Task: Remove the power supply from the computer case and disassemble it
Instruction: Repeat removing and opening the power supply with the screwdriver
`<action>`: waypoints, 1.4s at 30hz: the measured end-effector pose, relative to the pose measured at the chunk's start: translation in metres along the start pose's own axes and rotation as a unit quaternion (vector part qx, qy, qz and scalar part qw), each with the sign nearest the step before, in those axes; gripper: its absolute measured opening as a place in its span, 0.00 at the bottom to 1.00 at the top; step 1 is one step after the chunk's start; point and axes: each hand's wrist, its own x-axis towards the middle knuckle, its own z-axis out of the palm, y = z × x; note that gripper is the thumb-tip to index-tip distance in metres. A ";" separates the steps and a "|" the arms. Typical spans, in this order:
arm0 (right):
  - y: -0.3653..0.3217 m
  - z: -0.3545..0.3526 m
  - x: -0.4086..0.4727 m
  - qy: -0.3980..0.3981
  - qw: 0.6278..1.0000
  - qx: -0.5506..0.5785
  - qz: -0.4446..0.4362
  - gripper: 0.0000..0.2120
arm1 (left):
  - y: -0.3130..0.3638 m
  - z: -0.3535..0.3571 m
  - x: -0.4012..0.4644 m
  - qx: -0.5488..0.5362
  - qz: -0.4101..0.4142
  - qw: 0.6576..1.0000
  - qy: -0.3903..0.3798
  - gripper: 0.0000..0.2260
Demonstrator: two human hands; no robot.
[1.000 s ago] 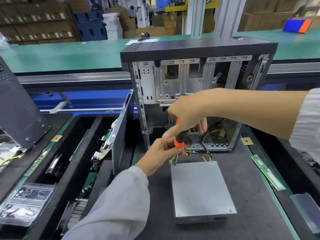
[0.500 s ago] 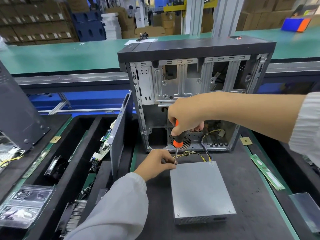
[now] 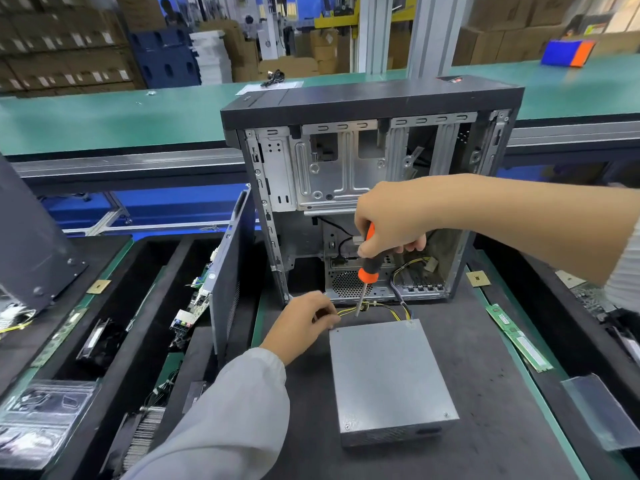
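Head view: right hand (image 3: 389, 221) grip closed around screwdriver (image 3: 367, 270); left hand (image 3: 299, 323) pinches cables (image 3: 377, 308).

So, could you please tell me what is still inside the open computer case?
The computer case shows bare metal framing, a round vent grille and yellow-black wires low down. The right hand and the screwdriver cover part of the middle.

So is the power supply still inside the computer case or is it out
Out. The power supply lies flat on the black mat in front of the open computer case, with its yellow and black cables trailing toward the case.
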 end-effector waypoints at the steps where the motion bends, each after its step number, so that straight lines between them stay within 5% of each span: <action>1: 0.004 0.000 -0.003 0.002 1.000 0.005 0.006 0.13 | 0.004 0.001 0.002 -0.040 -0.010 0.999 0.025 0.04; 6: 0.024 0.012 -0.017 0.003 0.999 0.012 0.035 0.12 | 0.037 0.014 0.023 -0.292 -0.096 0.951 0.044 0.08; 11: 0.054 0.026 -0.028 0.029 0.998 0.008 0.063 0.13 | 0.073 0.041 0.042 -0.561 -0.267 0.783 0.018 0.11; 13: 0.065 0.030 -0.033 0.038 0.996 0.012 0.076 0.13 | 0.079 0.048 0.046 -0.497 -0.280 0.821 0.007 0.10; 16: 0.075 0.034 -0.036 0.036 0.995 0.039 0.087 0.12 | 0.076 0.061 0.043 -0.201 -0.158 0.967 0.011 0.11; 18: 0.079 0.037 -0.037 0.036 0.994 0.053 0.089 0.12 | 0.070 0.071 0.037 -0.082 -0.109 0.991 0.000 0.08; 25: 0.081 0.042 -0.031 0.031 0.992 0.079 0.092 0.11 | 0.066 0.077 0.030 -0.017 -0.065 0.997 0.045 0.07; 42: 0.081 0.042 -0.028 0.035 0.994 0.063 0.087 0.11 | 0.064 0.078 0.030 -0.027 0.008 1.000 0.000 0.11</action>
